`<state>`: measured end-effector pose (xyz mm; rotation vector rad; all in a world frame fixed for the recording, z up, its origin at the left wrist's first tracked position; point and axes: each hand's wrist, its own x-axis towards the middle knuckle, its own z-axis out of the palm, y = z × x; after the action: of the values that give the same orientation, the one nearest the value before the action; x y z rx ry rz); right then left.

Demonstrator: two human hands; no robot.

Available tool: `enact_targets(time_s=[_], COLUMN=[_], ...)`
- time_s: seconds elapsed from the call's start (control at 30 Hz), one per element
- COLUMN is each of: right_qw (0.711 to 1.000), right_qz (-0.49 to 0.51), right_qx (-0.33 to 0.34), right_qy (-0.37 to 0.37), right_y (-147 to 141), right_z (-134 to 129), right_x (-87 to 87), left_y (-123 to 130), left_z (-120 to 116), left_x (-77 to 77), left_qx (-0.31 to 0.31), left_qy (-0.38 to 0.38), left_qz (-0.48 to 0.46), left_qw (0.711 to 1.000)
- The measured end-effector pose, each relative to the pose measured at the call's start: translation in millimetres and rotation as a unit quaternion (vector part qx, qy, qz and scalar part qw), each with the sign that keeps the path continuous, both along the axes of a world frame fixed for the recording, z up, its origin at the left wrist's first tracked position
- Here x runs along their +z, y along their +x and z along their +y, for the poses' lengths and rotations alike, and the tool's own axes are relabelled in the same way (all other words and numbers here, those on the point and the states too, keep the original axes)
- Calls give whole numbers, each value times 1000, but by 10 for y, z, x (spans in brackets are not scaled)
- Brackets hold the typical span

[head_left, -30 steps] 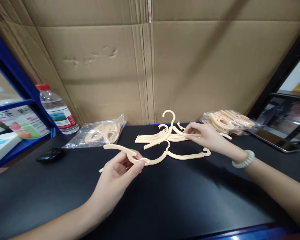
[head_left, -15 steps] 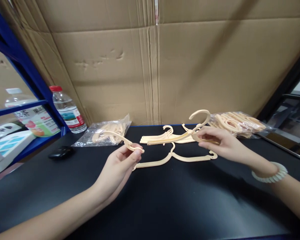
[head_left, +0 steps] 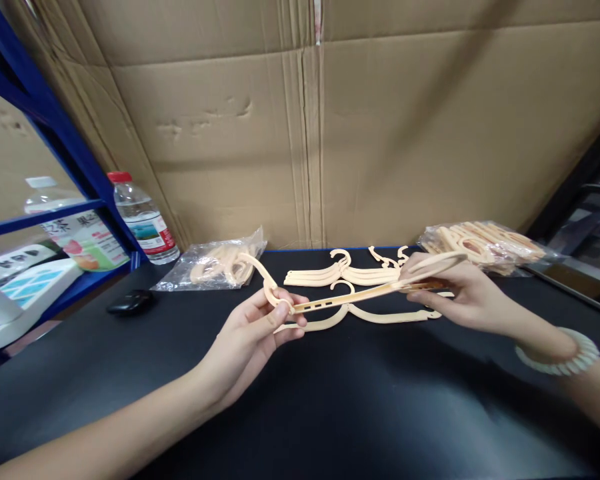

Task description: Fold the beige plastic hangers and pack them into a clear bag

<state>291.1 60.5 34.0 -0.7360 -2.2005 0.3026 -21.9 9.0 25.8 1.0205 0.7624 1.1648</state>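
My left hand (head_left: pixel 245 333) pinches a small cream curved hook piece (head_left: pixel 265 280) between thumb and fingers. In my right hand (head_left: pixel 467 293) is a cream plastic clothes hanger (head_left: pixel 350 297), gripped near its middle, its hook rising beside my fingers. The hanger's slotted arm end touches the hook piece at my left fingertips; whether they are joined I cannot tell. Beneath lies another hanger (head_left: pixel 390 315) on the black table. Several stacked hangers (head_left: pixel 315 275) lie behind it, with loose hook pieces (head_left: pixel 383 257) nearby, partly hidden by my right hand.
A clear bag of curved pieces (head_left: pixel 173 275) lies back left, another bag of hanger parts (head_left: pixel 485 243) back right. At the left are a black mouse (head_left: pixel 130 302), a water bottle (head_left: pixel 147 230) and a blue shelf frame (head_left: pixel 55 143). Cardboard (head_left: pixel 230 147) stands behind; a tablet (head_left: pixel 575 290) lies right.
The hanger's arm has come down and left, so its end now meets the hook piece in my left hand. The hanger's hook has tipped over to the right.
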Motion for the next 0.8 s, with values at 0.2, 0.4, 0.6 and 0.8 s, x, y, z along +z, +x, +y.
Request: enact_targets(time_s=[0.2,0.4,0.6,0.8], right_qw=[1000,998,994,994], right_qz=[-10,-15,-22,-16], right_qx=[4,9,-8,-21], right_qy=[29,55,107,109], right_y=[-14,-57,-101,-205], right_z=[-3,-27,-87,-170], right_x=[-12,-40,-17,-4], left_y=[-14,-52,-38,-36], left_z=[0,11,-22,2], left_x=[-3,-27,-26,-23], left_qx=[-5,-1,23,75], left_qy=[-14,-27,-5,12], left_qz=[3,8,50,60], left_qw=[1000,1000,998,995])
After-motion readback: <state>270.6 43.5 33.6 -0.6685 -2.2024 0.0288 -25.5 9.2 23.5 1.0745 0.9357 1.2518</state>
